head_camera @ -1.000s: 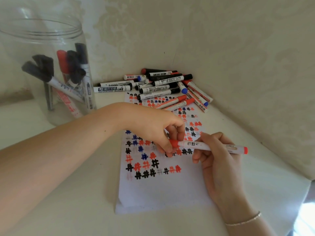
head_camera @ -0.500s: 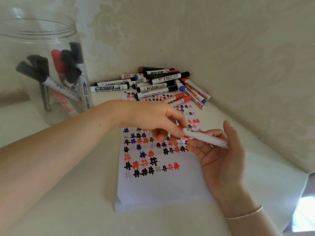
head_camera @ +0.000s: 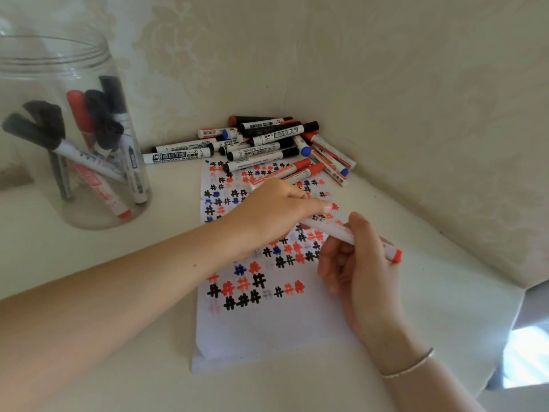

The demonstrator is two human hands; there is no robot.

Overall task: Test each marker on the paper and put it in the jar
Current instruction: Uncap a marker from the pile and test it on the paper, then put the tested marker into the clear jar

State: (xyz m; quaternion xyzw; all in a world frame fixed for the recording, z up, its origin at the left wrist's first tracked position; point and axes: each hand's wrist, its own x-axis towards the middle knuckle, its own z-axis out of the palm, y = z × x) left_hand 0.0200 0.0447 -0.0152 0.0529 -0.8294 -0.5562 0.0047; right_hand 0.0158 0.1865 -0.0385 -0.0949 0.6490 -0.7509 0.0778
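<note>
both hands meet over the paper (head_camera: 267, 331), which lies flat on the pale surface (head_camera: 430, 286) and is covered with rows of red, black and blue hash marks. the right hand (head_camera: 361, 263) curls its fingers round a white marker (head_camera: 344, 234) with a red end cap, holding it slanted above the sheet. the left hand (head_camera: 276, 211) pinches the marker's other end (its tip is hidden under the fingers). a pile of markers (head_camera: 267, 144) lies at the paper's far edge, in the wall corner. the clear jar (head_camera: 68, 132) stands well to the left, holding several black and red markers.
</note>
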